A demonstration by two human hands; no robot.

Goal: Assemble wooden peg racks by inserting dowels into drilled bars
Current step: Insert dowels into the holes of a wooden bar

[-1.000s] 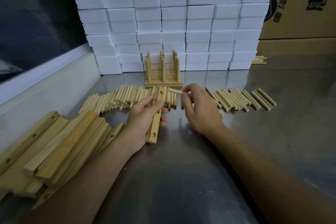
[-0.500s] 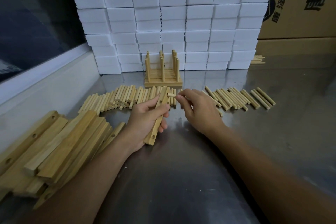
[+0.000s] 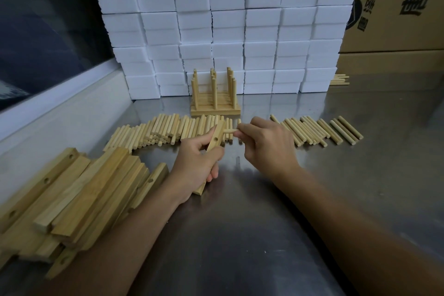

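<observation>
Hands joining a peg to a bar, mid-frame.
Left hand (image 3: 195, 163) grips a drilled pale wooden bar (image 3: 212, 149); right hand (image 3: 266, 146) pinches a short round wooden dowel (image 3: 229, 131), its tip seemingly touching the bar.

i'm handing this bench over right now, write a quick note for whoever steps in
Left hand grips a drilled bar, tilted, its near end low by the steel table.
Right hand pinches one dowel, its tip at the bar's far end; whether it is in a hole I cannot tell.
Loose dowels lie in a row behind the hands, more to the right. Spare bars are piled at the left.
Done: finished racks stand by the white blocks.
Left: push this dowel home, fill the bar's other holes, then work through the pile.
</observation>
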